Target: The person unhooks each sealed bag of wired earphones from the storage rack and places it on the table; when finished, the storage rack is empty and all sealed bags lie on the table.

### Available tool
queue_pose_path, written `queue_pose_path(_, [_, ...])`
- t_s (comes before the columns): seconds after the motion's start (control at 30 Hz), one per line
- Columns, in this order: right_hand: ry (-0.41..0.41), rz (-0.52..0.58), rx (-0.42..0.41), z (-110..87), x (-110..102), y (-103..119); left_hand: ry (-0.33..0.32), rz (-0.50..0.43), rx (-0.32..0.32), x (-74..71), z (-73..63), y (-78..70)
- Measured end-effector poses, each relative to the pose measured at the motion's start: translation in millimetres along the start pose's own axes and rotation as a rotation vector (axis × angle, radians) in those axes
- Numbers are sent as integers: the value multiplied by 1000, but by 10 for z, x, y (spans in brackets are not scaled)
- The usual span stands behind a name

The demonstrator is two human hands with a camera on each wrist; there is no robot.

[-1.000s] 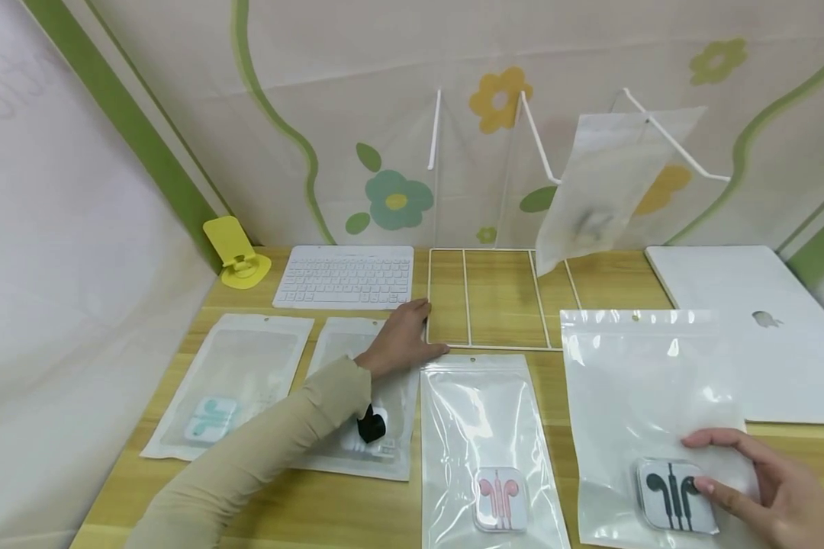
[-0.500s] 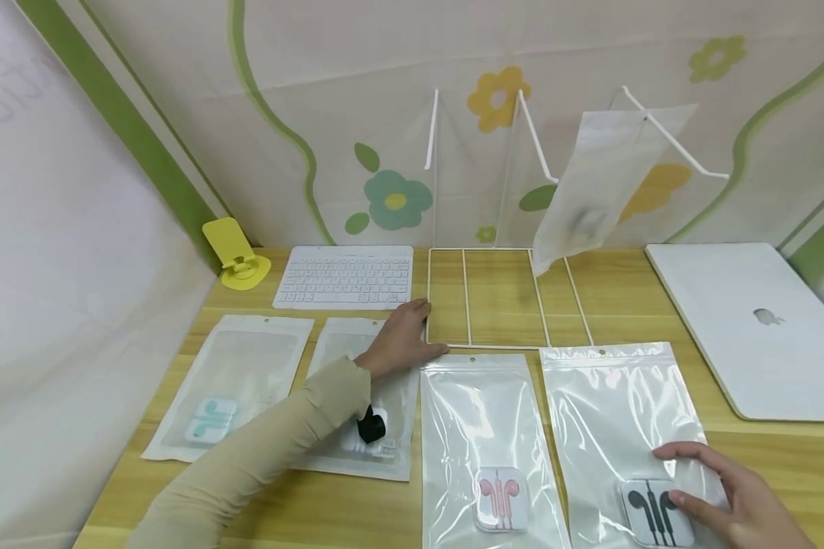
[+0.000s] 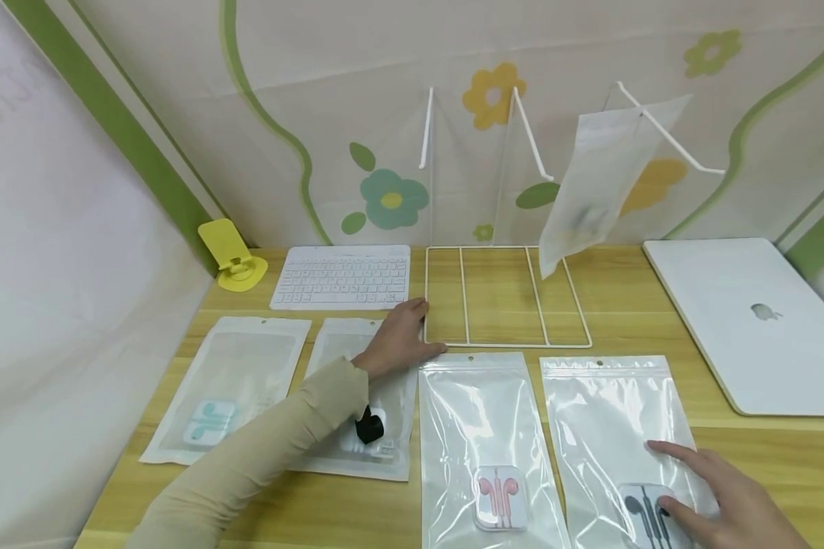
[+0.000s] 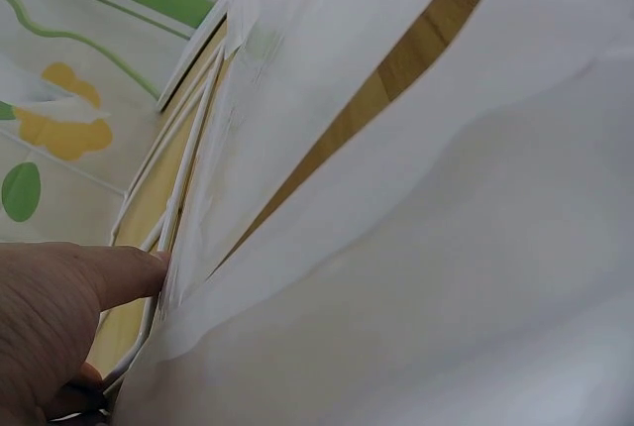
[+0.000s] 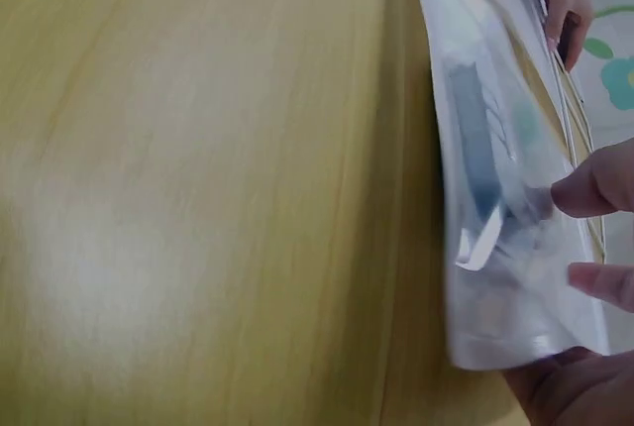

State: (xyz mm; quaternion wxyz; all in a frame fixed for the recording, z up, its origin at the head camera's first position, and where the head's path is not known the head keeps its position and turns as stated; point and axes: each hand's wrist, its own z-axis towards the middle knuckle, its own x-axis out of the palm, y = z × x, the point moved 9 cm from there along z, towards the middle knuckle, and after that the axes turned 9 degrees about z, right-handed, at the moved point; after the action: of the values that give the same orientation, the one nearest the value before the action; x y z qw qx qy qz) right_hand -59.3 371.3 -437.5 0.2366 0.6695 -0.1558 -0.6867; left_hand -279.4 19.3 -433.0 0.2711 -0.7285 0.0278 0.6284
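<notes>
My left hand (image 3: 400, 343) holds the front left corner of a white wire display rack (image 3: 508, 345), thumb along the front wire. In the left wrist view the thumb (image 4: 134, 275) touches that wire. A clear-fronted zip bag with a boxed pair of black earphones (image 3: 607, 404) lies at the front right. My right hand (image 3: 728, 496) grips its right edge near the earphone box (image 3: 648, 512). The right wrist view shows fingers under the bag (image 5: 495, 317). To its left lies a similar bag with pink earphones (image 3: 477, 412).
Two frosted bags (image 3: 247, 351) lie at left, one partly under my left arm. Another bag (image 3: 593, 168) hangs on the rack's right hook (image 3: 680, 145). Behind are a white keyboard (image 3: 343, 278) and a yellow phone stand (image 3: 226, 248). A silver laptop (image 3: 748, 305) lies at right.
My right hand has brought the black earphones' bag left and toward me, down beside the pink earphones' bag. My left hand has stayed at the rack's corner.
</notes>
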Motion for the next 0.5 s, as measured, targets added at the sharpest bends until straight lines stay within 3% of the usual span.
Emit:
queue_pose_path(0.13, [100, -110, 64, 16, 52, -15, 2, 0, -5, 3, -5, 0])
queue_pose_path(0.3, [169, -107, 143, 8, 90, -45, -2, -4, -3, 3, -1, -3])
queue_pose_path(0.43, [172, -126, 138, -14, 101, -35, 4, -4, -6, 8, 3, -1])
queue_pose_path(0.5, [137, -140, 98, -31, 86, -7, 4, -6, -8, 7, 3, 1])
